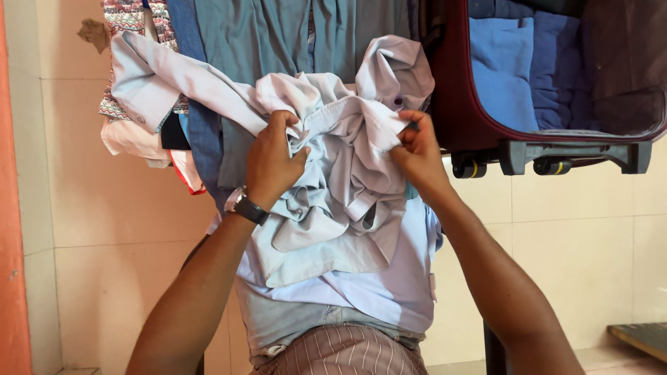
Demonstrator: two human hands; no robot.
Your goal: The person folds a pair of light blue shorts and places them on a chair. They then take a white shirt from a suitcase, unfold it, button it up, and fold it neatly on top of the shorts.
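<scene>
A crumpled pale grey shirt (333,201) hangs bunched in front of me, one sleeve stretched out to the upper left. My left hand (272,161), with a dark watch on the wrist, grips a fold of the shirt near its collar. Gripping the shirt's right edge is my right hand (417,154), fingers pinched on the cloth. Both hands hold it up over my lap, where a light blue garment and striped cloth (347,354) show below.
A pile of clothes (229,42), grey-blue, denim and patterned, lies behind the shirt. A maroon wheeled suitcase (472,104) lies open at the upper right with folded blue clothes (507,69) inside. Cream floor tiles surround it; an orange wall edge runs down the left.
</scene>
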